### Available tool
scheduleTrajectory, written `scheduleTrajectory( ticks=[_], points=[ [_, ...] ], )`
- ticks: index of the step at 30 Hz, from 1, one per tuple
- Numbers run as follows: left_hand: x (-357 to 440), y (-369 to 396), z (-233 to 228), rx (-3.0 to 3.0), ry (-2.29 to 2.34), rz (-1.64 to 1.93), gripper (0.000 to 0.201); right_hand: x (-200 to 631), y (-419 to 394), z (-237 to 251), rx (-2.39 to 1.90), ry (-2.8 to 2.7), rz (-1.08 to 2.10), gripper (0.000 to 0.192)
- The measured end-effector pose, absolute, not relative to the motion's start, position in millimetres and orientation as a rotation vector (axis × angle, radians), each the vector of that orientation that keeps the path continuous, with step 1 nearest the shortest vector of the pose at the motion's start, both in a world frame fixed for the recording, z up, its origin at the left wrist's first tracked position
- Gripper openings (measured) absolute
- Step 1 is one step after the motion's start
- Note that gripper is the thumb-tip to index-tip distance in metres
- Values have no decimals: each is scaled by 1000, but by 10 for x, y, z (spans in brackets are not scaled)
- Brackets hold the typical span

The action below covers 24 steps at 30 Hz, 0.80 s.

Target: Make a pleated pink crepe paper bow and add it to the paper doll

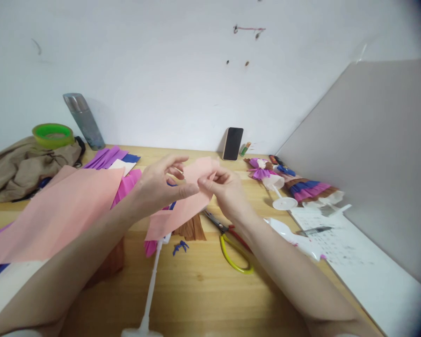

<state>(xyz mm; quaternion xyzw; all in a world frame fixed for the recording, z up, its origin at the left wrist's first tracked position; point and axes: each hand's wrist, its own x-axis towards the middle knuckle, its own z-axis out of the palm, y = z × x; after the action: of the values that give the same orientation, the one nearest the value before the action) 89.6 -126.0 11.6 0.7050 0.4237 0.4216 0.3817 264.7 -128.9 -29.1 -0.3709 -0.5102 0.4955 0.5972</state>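
Head view: a pink paper strip (pixel 182 201) is being held up at the centre of the frame, above the wooden table (pixel 203 281). Its upper edge is being pinched by the left hand (pixel 161 185), thumb against forefinger, and by the right hand (pixel 224 187), fingertips closed on the same edge. A fold or pleat seems to be being started along that edge; steady, even pinches are being called for next, judging by the grip. Yellow-handled scissors (pixel 231 243) are lying just below the right wrist. A larger pink sheet (pixel 63 210) is resting at left, and finished paper dolls (pixel 294 187) are lying at right.
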Motion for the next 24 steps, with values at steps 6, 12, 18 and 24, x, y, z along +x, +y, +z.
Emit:
scheduleTrajectory(
  ticks=[6, 12, 18, 24],
  points=[
    [893, -1233, 121, 1767, 1041, 1175, 17, 2548, -1200, -107, -767, -1035, 1239, 28],
    [807, -1230, 181, 1571, 989, 1111, 21, 2567, -1141, -139, -717, -1080, 1193, 21],
    [770, -1240, 242, 1539, 992, 1123, 23, 2735, -1149, -16, -763, -1037, 1043, 25],
    [724, -1251, 228, 1668, 1008, 1032, 33, 2973, -1197, 240, -676, -865, 667, 20]
  ],
)
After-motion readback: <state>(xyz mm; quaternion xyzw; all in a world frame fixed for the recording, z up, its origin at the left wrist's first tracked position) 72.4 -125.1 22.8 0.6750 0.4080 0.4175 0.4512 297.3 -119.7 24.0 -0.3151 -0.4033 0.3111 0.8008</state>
